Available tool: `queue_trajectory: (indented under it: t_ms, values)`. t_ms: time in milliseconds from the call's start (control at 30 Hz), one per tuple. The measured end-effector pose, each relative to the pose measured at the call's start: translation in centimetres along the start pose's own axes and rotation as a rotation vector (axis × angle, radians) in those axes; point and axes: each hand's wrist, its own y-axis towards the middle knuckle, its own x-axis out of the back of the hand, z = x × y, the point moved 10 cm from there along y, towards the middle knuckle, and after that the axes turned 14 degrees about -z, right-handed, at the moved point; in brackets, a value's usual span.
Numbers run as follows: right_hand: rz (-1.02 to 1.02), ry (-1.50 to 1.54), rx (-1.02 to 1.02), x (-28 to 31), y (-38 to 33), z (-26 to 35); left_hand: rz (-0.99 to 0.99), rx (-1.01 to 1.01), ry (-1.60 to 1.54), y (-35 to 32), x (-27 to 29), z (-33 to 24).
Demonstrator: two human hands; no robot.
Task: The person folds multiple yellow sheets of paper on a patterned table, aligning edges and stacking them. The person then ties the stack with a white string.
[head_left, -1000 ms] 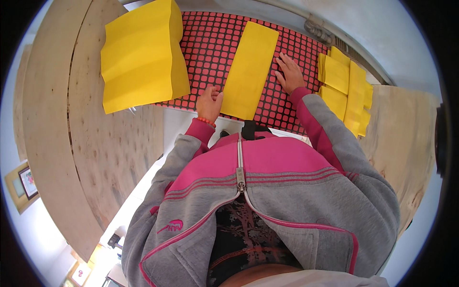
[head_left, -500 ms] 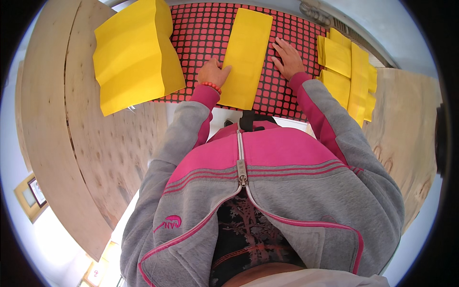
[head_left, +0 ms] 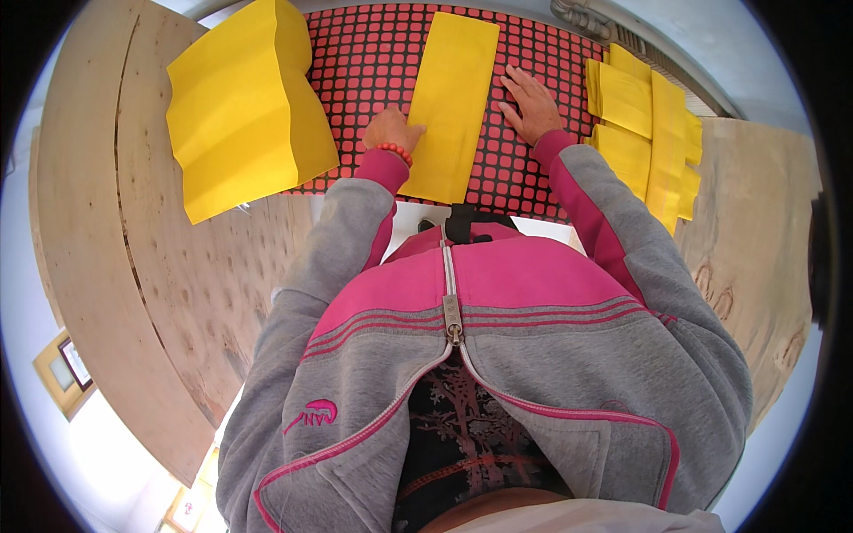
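Observation:
A long yellow folded sheet (head_left: 453,107) lies flat on a red-and-black patterned cover (head_left: 369,62). At its left edge is my left hand (head_left: 391,131), with a red bead bracelet at the wrist. The fingers are curled closed, and the thumb meets the edge of the sheet; the fingertips are partly hidden. My right hand (head_left: 533,108) lies open on the cover just right of the sheet, fingers stretched and apart from it. A stack of wide, wavy yellow sheets (head_left: 231,111) stands to the left. On the right are several folded yellow bundles (head_left: 626,98), some laid across others.
Pale wooden boards (head_left: 151,258) spread along the left, and another wooden surface (head_left: 742,204) lies at the right. Pipes (head_left: 582,18) run along the wall at the far right. The cover's front edge is close to my body.
The whole view has shifted slightly. Both hands and the yellow sheet keep nearly the same places relative to one another.

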Motion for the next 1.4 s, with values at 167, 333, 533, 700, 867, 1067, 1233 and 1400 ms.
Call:
queue_trajectory:
  t_ms: [167,333,533,700,867,1067,1233,1400]
  values:
    - [0.012,-0.018,0.000,-0.1,0.0,0.0,0.043,0.035,0.028,0.0,-0.7,0.1]
    - [0.002,0.004,-0.002,0.0,0.0,0.0,-0.009,0.013,-0.011,0.0,-0.9,-0.3]
    - [-0.005,0.004,-0.010,0.1,0.0,0.1,0.180,0.026,-0.191,1.1,-3.1,0.6]
    - [0.001,0.016,-0.024,0.1,0.0,-0.1,0.290,0.304,-0.668,1.0,-5.6,2.4]
    - [-0.004,0.023,-0.013,0.1,0.0,0.0,0.425,0.375,-0.970,1.0,-7.8,1.9]
    - [-0.026,0.081,-0.003,1.0,1.0,1.1,0.597,0.257,-0.768,1.1,-9.8,0.7]
    - [0.036,0.017,-0.032,0.7,0.7,1.4,0.359,-0.019,-0.489,0.9,-8.6,-1.7]
    - [0.078,-0.019,-0.052,0.2,0.5,1.1,0.305,0.016,-0.830,-0.3,-6.5,-3.4]
